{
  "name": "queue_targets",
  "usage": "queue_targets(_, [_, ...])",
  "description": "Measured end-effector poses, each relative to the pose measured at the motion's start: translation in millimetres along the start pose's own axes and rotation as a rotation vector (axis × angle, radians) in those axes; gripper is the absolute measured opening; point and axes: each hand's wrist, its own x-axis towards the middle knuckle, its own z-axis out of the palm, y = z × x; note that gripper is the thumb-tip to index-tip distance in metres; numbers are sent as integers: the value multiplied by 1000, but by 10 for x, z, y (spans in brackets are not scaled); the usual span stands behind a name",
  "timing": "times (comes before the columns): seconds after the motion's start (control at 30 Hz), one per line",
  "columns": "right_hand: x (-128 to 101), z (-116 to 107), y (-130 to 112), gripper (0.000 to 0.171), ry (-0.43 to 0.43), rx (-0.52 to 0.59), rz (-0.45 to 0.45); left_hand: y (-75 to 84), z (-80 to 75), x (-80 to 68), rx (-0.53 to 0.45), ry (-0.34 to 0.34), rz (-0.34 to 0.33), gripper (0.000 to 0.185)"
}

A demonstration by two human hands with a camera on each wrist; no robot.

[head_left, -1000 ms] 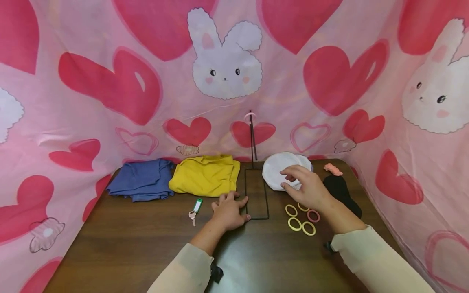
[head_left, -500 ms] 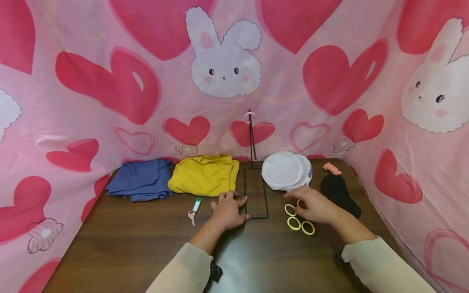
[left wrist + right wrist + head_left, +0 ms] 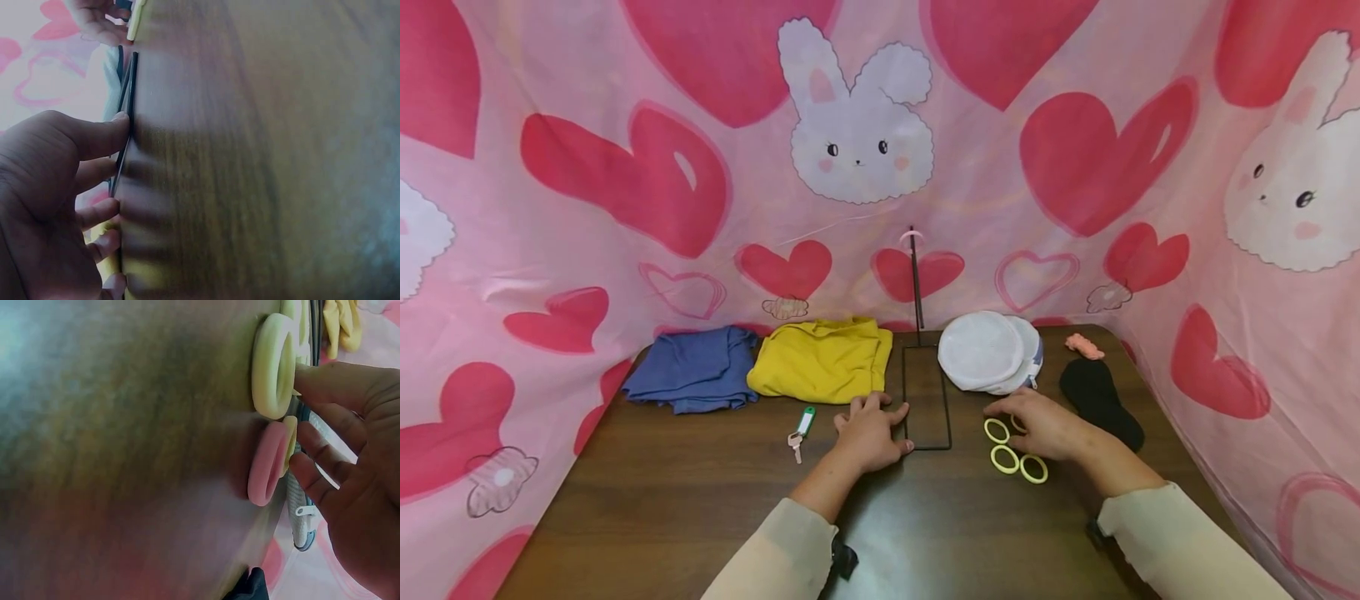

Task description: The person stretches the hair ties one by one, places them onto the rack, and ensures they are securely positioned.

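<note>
Okay, right hand (image 3: 1043, 423) has dropped to the rings (image 3: 265, 369), fingers loosely apart; left hand (image 3: 868, 433), spread, touches the wire stand (image 3: 932, 449) beside it; rings look like the focus now.

blue cloth (image 3: 692, 371) beside yellow cloth (image 3: 822, 363), green-tagged key (image 3: 795, 440) in front

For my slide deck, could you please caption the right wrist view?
A right hand close to yellow rings and a pink ring on a wooden table.
</note>
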Motion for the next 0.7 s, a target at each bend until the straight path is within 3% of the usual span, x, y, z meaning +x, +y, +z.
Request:
queue_targets(0.37, [33,-62,17,33,46,-10,-30,2,-18,6,-19,-5,-5,67])
queue_targets(0.53, [21,-110,-80,30,141,-21,-71,6,-18,-14,-16,-4,-4,67])
queue_targets(0.7, [1,-224,-218,32,311,-35,-161,13,-4,-14,-12,-7,-3,67])
